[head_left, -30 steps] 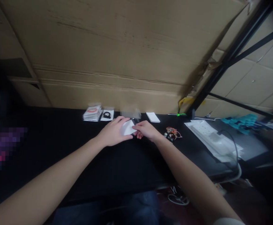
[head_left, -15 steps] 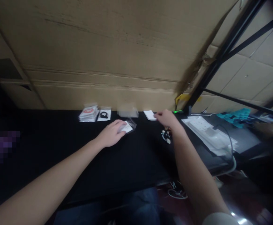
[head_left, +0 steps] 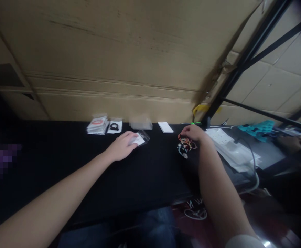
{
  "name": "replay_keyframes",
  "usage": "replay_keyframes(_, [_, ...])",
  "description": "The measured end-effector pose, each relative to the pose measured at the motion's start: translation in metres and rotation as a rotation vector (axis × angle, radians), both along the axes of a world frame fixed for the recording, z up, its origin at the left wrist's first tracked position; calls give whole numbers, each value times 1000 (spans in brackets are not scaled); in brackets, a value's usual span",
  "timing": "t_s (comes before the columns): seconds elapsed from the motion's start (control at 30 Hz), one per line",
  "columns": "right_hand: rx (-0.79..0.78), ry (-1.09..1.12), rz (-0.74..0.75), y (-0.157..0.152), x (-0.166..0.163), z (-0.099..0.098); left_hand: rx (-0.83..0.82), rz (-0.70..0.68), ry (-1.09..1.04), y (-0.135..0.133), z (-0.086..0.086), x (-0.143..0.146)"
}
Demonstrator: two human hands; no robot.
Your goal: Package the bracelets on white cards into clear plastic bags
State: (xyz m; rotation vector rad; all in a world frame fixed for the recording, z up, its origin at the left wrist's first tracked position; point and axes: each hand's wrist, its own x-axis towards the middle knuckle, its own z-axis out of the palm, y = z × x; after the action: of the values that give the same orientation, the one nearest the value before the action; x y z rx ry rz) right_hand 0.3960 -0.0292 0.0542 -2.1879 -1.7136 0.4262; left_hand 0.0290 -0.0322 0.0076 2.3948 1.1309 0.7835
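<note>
Black and matte, the surface [head_left: 137, 179] runs beneath a cardboard wall [head_left: 119, 51] in the head view. Left of centre, the person's left hand [head_left: 123, 146] is curled over a clear packet [head_left: 140, 139] with a white insert, thumb on the near side, fingers across the far side. Farther right, the right hand [head_left: 193, 132] reaches to a tangle of coloured cords [head_left: 186, 146] on the surface, fingertips drawn together at an orange loop; whether they grip it cannot be told. Between the hands, farther back, lies a stack of white cards [head_left: 165, 127]; clear bags [head_left: 140, 123] lie behind the packet.

The cords look interlocked, so pulling one strand could drag others along or scatter them. The packet's film looks thin and slick; a loose left hand might let the insert slide or the mouth crumple.

Half a second earlier, the right hand was at the white cards; now it is at the cords. The left hand and packet remain nearly where they were.
</note>
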Motion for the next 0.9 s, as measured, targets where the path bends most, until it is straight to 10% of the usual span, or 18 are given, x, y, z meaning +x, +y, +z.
replay_keyframes(0.17, [240,55,213,-13,-34,22,9,40,-45,6,-2,-5])
replay_keyframes(0.4, [50,57,537,-2,-105,-14,-21,116,-20,14,-3,-10])
replay_keyframes(0.67, [68,78,1076,-7,-114,-6,24,118,4,15,-3,-11])
replay_keyframes(0.9, [-185,129,891,-1,-118,-23,16,144,10,18,-5,-13])
